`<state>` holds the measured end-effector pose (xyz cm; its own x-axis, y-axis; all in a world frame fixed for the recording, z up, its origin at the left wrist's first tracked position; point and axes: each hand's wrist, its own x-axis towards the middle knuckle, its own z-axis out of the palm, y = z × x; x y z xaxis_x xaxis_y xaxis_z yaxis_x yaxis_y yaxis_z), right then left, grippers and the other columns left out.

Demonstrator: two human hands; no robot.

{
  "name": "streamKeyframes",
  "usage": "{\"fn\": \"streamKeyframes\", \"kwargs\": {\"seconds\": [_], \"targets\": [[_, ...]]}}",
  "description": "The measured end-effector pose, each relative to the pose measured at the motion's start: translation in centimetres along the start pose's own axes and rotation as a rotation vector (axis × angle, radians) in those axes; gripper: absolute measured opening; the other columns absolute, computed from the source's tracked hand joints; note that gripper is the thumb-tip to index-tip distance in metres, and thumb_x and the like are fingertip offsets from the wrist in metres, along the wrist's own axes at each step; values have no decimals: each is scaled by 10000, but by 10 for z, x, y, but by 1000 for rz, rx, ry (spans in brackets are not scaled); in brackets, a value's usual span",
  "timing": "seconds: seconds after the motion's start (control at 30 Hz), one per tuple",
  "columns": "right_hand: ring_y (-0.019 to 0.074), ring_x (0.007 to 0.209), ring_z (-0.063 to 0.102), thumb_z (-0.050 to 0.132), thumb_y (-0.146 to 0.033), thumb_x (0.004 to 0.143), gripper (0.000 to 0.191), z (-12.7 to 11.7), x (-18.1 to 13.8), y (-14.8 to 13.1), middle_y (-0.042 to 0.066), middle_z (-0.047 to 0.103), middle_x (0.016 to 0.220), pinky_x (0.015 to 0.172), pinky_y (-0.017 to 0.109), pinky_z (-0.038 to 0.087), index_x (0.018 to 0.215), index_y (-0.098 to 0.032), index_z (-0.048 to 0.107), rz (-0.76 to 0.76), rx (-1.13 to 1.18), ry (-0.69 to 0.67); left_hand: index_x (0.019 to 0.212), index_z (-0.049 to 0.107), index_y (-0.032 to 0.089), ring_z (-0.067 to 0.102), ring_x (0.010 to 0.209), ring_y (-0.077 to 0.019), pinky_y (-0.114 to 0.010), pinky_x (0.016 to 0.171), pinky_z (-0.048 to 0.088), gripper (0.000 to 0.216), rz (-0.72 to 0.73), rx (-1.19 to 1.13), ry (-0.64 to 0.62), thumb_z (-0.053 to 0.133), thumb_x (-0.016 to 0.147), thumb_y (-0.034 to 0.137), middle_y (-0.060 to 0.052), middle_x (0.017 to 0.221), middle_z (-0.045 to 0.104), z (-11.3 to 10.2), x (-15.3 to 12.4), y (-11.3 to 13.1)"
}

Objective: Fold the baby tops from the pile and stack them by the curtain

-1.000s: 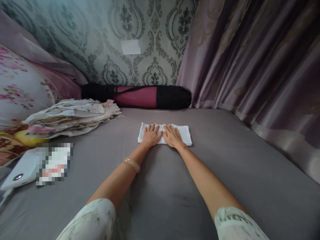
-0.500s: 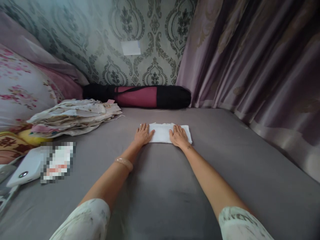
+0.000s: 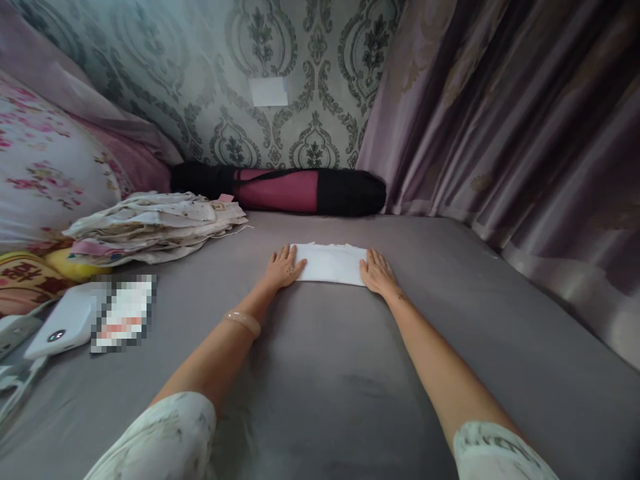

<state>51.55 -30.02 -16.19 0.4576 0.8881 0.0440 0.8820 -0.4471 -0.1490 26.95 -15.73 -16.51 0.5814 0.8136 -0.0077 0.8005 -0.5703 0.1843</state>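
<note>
A white folded cloth [image 3: 331, 264] lies flat as a narrow rectangle on the grey bed sheet [image 3: 330, 373]. My left hand [image 3: 284, 266] rests on its left end, fingers stretched out and pointing away, thumb on the cloth. At the opposite end, my right hand [image 3: 379, 272] lies flat with its fingers extended and its thumb over the cloth's edge. Both hands are open and grip nothing. The cloth's far edge looks slightly uneven. Its two ends are partly hidden beneath the hands.
A long black and maroon bag [image 3: 277, 191] lies along the patterned wall. To the left are a pile of folded clothes [image 3: 155, 227], a floral pillow [image 3: 45, 160], a white power bank [image 3: 65, 323] with a cable, and a blurred-out packet [image 3: 125, 313]. Purple curtains [image 3: 480, 120] hang at right.
My right hand has slid rightward to the cloth's right end, and my left hand has shifted a little left. More of the cloth's middle shows. The camera view has moved slightly.
</note>
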Motion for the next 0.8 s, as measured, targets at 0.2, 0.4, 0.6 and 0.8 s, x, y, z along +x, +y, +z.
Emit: {"fn": "streamKeyframes", "kwargs": {"seconds": [0.2, 0.4, 0.6, 0.8], "targets": [[278, 1443, 192, 185, -376, 974, 632, 2, 1, -1, 161, 220, 1570, 1164, 415, 168, 1499, -26, 235, 5, 5, -23, 1521, 158, 76, 154, 1461, -287, -479, 1166, 140, 765, -2, 23, -39, 136, 946, 580, -176, 1585, 145, -3, 0, 1], [285, 1439, 202, 194, -385, 968, 640, -3, 3, -2, 173, 235, 1563, 1158, 461, 174, 1489, -18, 250, -1, -1, -50, 1521, 175, 96, 128, 1462, -318, -537, 1149, 155, 762, -16, 61, -106, 140, 939, 587, -166, 1588, 143, -12, 3, 2], [270, 1446, 188, 184, -377, 973, 626, -13, 5, -12, 177, 236, 1561, 1173, 455, 98, 1480, -19, 274, -83, -22, 28, 1476, 307, 80, 137, 1464, -286, -484, 1174, 116, 694, 102, 120, 90, 140, 968, 523, -157, 1568, 235, -20, 3, 26], [266, 1447, 187, 175, -392, 976, 640, 0, 7, -14, 177, 251, 1556, 1168, 389, 151, 1472, -5, 289, -95, -12, 13, 1465, 314, 51, 187, 1452, -287, -424, 1172, 162, 706, 126, 91, 32, 123, 973, 520, -165, 1551, 278, -4, 5, 30]]}}
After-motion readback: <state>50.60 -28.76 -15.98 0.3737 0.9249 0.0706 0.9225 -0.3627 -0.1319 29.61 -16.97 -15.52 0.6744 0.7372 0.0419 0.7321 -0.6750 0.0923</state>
